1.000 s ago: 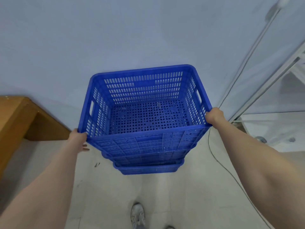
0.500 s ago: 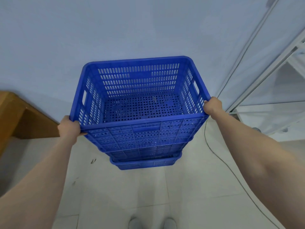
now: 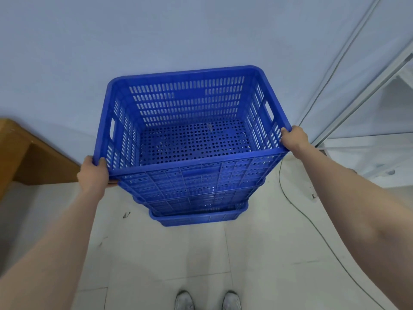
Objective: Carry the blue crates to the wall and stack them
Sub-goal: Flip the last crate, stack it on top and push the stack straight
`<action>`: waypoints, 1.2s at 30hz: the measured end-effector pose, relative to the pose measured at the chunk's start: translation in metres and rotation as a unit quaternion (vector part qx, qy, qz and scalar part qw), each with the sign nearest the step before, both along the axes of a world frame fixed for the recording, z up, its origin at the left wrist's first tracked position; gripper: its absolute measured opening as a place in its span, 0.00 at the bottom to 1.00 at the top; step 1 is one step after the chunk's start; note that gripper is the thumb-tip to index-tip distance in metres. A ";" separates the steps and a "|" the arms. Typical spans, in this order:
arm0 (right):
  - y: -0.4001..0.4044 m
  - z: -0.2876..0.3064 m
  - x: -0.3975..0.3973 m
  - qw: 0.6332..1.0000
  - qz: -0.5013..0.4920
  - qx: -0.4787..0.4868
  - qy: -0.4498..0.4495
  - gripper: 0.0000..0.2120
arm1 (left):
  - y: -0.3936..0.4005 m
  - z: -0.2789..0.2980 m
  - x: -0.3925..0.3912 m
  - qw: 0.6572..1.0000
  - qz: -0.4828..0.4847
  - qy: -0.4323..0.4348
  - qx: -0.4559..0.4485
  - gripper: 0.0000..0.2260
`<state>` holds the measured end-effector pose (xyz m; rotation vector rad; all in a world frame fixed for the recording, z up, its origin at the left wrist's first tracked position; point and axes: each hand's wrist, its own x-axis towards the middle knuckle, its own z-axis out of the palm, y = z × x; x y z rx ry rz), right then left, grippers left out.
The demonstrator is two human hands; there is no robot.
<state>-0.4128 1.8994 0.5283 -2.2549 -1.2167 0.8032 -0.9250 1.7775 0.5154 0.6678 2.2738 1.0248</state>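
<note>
An empty blue perforated crate (image 3: 190, 113) sits on top of a stack of blue crates (image 3: 199, 217) standing against the pale wall (image 3: 156, 36). My left hand (image 3: 93, 173) grips the top crate's near-left corner at the rim. My right hand (image 3: 293, 138) grips its near-right corner at the rim. The lower crates show only as rims and slotted sides under the top one.
A wooden piece of furniture (image 3: 20, 157) stands at the left by the wall. A thin dark cable (image 3: 297, 204) trails over the tiled floor on the right. A white metal frame (image 3: 366, 90) leans at the right. My shoes (image 3: 207, 300) are at the bottom edge.
My left hand has closed round the crate's near-left corner, where a second ago it only rested against it. My feet have come side by side. The right hand keeps its hold.
</note>
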 end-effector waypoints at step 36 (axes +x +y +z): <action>-0.049 -0.301 -0.020 0.887 -0.220 0.003 0.407 0.17 | -0.006 -0.279 0.023 0.882 0.153 -0.443 0.051 0.22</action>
